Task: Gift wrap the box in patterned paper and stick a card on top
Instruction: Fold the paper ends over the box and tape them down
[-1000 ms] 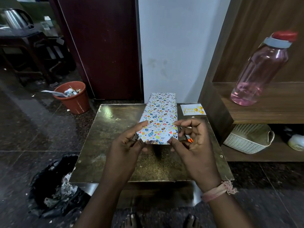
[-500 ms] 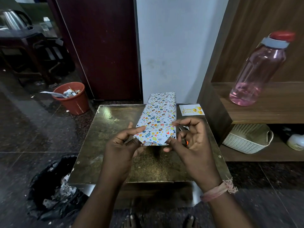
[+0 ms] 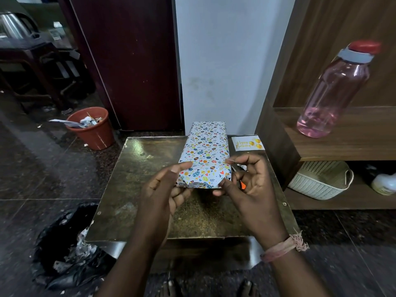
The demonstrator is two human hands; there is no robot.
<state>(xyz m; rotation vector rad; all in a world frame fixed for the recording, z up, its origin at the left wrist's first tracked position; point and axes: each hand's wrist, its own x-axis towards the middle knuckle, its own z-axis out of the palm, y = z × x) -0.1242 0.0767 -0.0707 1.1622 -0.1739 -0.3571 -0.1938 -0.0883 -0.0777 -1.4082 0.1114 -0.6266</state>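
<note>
A long box wrapped in white patterned paper [image 3: 206, 151] lies lengthwise on a small dark table [image 3: 139, 189]. Its near end is lifted a little off the table. My left hand [image 3: 167, 189] grips the near left corner, thumb on top and fingers beneath. My right hand [image 3: 246, 181] pinches the near right corner, where the side flap is folded in. A white birthday card [image 3: 248, 142] with gold balloons lies flat on the table's far right corner, apart from the box.
Something orange and black [image 3: 242, 185] lies on the table behind my right hand. A pink bottle [image 3: 334, 91] stands on a wooden shelf at right, a white basket [image 3: 319, 181] below it. An orange bin [image 3: 92, 127] and a black bag [image 3: 64, 249] sit on the floor at left.
The box's near end has shifted slightly left with both hands. My left thumb now lies flatter over the top corner, and both hands keep their hold on the corners.
</note>
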